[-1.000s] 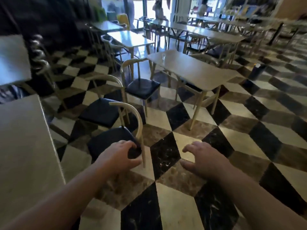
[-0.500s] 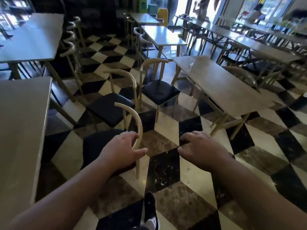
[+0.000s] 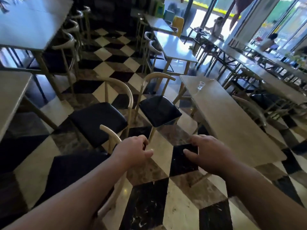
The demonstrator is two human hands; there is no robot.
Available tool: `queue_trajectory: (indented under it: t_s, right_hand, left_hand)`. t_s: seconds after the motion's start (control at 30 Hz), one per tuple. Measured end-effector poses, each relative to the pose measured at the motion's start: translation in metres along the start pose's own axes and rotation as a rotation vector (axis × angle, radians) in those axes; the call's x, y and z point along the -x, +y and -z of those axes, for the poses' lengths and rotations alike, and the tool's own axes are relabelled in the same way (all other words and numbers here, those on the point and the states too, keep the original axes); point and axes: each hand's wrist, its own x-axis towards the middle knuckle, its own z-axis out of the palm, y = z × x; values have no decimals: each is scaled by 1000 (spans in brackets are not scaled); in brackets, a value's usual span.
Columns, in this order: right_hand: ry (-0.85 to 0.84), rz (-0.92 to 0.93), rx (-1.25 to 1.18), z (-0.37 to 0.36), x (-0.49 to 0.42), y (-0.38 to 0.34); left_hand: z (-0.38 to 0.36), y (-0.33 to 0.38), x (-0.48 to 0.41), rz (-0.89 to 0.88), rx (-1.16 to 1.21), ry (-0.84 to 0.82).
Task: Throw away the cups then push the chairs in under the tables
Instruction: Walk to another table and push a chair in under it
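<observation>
Dim interior, daylit from glass doors [image 3: 285, 22] at upper right, blown out to white-green glare. Cool blue sheen on far tabletops [image 3: 174, 47]; pale gloss streaks on checkered floor [image 3: 149, 205]. Deep shadow along left side and dark wall. Motion blur throughout, strongest at left tabletop [image 3: 10, 97] edge. Wide-angle bending of lines toward corners. Seated figures near doors smeared, indistinct.

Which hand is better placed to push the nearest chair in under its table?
Left, probably. The left hand hovers at the curved backrest of the nearest chair; the right hand hangs empty over the floor, apart from any chair.
</observation>
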Motion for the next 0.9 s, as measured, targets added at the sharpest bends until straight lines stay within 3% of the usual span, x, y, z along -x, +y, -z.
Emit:
queue_trajectory:
  t_s: [0.23,0.57,0.77,0.9]
  right_hand:
    - [-68,263,59,-8,-135,-43]
    - [-213,756,85,-45,-270,-181]
    - [-290,1087,58,-82,-335,-243]
    - [-352,1272,-86,-89,-369,-239]
  left_hand:
    - [42,-70,-24,224,98,142]
    - [49,-177,26,742,173,402]
    - [30,-169,45,1048,219,586]
    - [4,-128,33,1260,251,688]
